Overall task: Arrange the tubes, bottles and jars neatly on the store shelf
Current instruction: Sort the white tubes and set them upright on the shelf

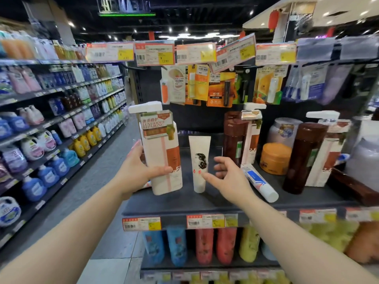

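- Far left, a long aisle shelf (pixel 61 111) runs away from the viewer, stocked with blue, yellow and pink detergent bottles.
- The left hand (pixel 139 169) is clamped on a white pump bottle (pixel 162 152), thumb across its front and fingers behind; the bottle stands upright, slightly tilted, at the left front edge of the dark store shelf (pixel 184 203).
- Just right of that bottle, a white tube (pixel 200 162) with a dark hair motif stands on its cap, upright on the shelf.
- The right hand (pixel 227 177) is spread, fingers apart and holding nothing; its fingertips sit right beside the white tube's lower right side, and whether they touch it I cannot tell.
- Right of this hand, a blue-and-white tube (pixel 259 182) lies on its side, angled toward the shelf's front.
- Behind it stand a brown bottle (pixel 233 140) with a second white pump bottle (pixel 252 134) beside it.
- Further right sits an orange jar (pixel 274 158), with a pale lilac jar (pixel 284 130) behind it.
- Near the right edge, another brown bottle (pixel 303 156) stands beside a third white pump bottle (pixel 328 152).
- Above, carded small items (pixel 217 89) hang beneath price tags (pixel 154 54).
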Tool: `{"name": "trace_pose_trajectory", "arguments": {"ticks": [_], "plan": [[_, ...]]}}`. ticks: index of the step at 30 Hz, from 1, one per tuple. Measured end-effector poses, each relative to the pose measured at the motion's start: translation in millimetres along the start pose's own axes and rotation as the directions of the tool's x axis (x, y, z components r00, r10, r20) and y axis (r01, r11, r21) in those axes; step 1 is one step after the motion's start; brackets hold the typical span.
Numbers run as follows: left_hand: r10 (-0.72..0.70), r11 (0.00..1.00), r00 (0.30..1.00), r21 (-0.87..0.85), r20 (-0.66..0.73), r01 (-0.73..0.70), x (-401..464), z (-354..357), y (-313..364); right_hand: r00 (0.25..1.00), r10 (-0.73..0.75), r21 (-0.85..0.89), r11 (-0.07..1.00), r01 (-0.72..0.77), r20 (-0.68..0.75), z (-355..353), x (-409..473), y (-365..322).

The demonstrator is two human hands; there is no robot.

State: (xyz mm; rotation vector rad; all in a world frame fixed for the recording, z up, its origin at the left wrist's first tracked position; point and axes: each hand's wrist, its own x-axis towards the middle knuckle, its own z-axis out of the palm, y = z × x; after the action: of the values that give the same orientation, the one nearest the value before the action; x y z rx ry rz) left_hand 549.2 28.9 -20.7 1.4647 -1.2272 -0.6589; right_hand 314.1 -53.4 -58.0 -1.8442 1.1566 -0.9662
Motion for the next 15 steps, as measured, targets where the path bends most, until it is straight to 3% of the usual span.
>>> {"name": "trace_pose_trajectory", "arguments": {"ticks": [3,5,7,9,11,15], "plan": [[0.002,1.000,1.000,-0.005,0.000,-0.002,-19.4,12.5,15.3,0.995,-0.041,-0.096,0.995,0.032,-0.092,-19.3,-4.5,8.9],[0.004,1.000,1.000,-0.007,0.009,-0.004,-30.3,26.0,26.8,0.980,-0.083,-0.278,0.960,0.031,-0.180,-39.8,-6.2,17.5],[-0.003,1.000,1.000,-0.013,0.015,0.004,-37.9,43.2,36.2,0.977,-0.094,-0.547,0.837,-0.027,-0.193,-61.9,-5.4,29.5],[-0.008,1.000,1.000,0.002,0.026,0.008,-42.8,63.0,43.9,0.993,0.041,-0.725,0.680,-0.109,-0.111,-77.3,-3.5,42.4],[-0.017,0.999,1.000,0.028,0.012,0.016,-45.3,82.9,49.0,0.983,0.179,-0.748,0.648,-0.145,-0.035,-83.2,0.8,57.2],[-0.043,0.999,0.999,0.025,-0.010,0.044,-46.6,116.6,54.4,0.962,0.269,-0.575,0.795,-0.194,0.048,-88.8,14.3,74.2]]}}
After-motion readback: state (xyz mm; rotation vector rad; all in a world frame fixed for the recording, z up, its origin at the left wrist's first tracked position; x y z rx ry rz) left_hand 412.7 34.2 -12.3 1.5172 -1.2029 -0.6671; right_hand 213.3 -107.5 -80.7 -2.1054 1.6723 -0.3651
